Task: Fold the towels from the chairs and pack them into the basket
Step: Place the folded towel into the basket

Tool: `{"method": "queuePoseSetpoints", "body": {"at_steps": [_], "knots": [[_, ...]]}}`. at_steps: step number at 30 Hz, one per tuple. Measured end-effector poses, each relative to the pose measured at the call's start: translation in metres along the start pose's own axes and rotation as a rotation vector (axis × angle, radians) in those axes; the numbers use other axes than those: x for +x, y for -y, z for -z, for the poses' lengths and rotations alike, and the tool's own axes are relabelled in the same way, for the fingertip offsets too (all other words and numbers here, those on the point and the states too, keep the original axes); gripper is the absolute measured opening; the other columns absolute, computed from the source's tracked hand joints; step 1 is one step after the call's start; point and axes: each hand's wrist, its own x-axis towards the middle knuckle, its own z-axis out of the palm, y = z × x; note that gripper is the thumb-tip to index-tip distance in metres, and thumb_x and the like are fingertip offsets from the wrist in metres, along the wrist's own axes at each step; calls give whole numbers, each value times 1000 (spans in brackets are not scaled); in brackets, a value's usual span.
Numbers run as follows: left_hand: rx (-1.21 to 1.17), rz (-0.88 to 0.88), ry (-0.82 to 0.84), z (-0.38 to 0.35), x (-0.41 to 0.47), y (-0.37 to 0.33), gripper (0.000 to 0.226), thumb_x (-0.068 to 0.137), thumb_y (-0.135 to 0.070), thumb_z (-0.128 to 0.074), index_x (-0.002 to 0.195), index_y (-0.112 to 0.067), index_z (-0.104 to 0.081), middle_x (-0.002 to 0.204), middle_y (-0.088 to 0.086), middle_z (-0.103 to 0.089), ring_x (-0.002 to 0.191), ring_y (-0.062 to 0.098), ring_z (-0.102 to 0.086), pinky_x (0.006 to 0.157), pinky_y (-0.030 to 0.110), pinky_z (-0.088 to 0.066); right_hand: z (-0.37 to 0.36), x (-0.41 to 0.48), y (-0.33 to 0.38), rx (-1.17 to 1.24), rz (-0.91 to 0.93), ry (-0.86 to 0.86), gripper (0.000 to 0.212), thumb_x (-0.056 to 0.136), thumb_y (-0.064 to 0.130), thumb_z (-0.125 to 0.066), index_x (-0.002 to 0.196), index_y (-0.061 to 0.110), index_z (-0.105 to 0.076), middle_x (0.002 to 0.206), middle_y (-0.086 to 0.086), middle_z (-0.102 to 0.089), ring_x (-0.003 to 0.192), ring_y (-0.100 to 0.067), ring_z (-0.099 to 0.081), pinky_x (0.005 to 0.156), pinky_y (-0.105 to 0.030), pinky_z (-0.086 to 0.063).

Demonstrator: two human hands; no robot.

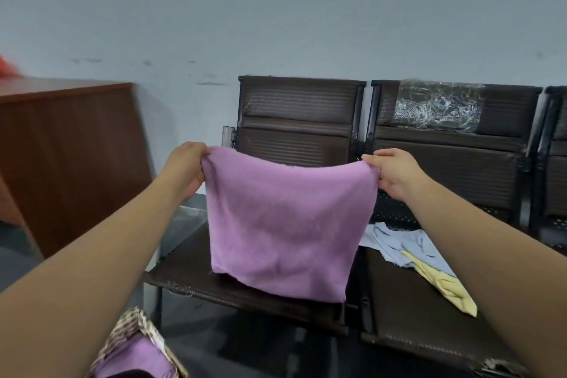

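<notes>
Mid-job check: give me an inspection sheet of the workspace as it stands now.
Surface: left chair seat and right chair seat, dark, perforated.
Job's things: purple towel hangs spread between both hands; blue towel and yellow towel lie crumpled on the right chair seat; basket, lower left, holds purple cloth.
Clutter: clear plastic wrap on the right chair's back.
Grippers: left hand and right hand each pinch a top corner of the purple towel.
Cables: nothing seen.
Surroundings: wooden desk at left, pale wall behind.
</notes>
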Motion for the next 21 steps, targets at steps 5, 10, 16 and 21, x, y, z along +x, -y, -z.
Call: {"method": "queuePoseSetpoints", "body": {"at_steps": [5,10,16,21], "knots": [[197,-86,117,5,26,22,31,97,-5,-54,121,-23,-64,105,11,-65,90,22,-61,79,35,-50,-16,22,-10,-209,70,243,24,85,2,-75,109,3,-71,115,-17,-68,108,-28,-66,92,-34,-53],[525,-200,51,9,60,39,28,95,-4,-61,122,-6,-69,119,11,-69,107,24,-64,94,36,-54,-37,58,-25,-951,349,192,24,82,1,-72,105,7,-76,102,-9,-71,93,-21,-61,82,-31,-49],[459,-217,-12,0,108,31,12,94,-9,-66,94,-17,-74,93,12,-74,84,22,-67,90,46,-59,-67,113,-20,-463,309,-63,11,87,8,-72,79,16,-71,82,-6,-68,81,-22,-63,77,-40,-56],[347,-355,-64,-14,126,-1,20,93,-14,-65,87,-30,-73,74,-2,-71,77,17,-65,89,45,-59,-78,129,17,-253,384,-102,9,87,10,-74,95,15,-73,90,4,-66,85,-9,-62,80,-26,-54]]}}
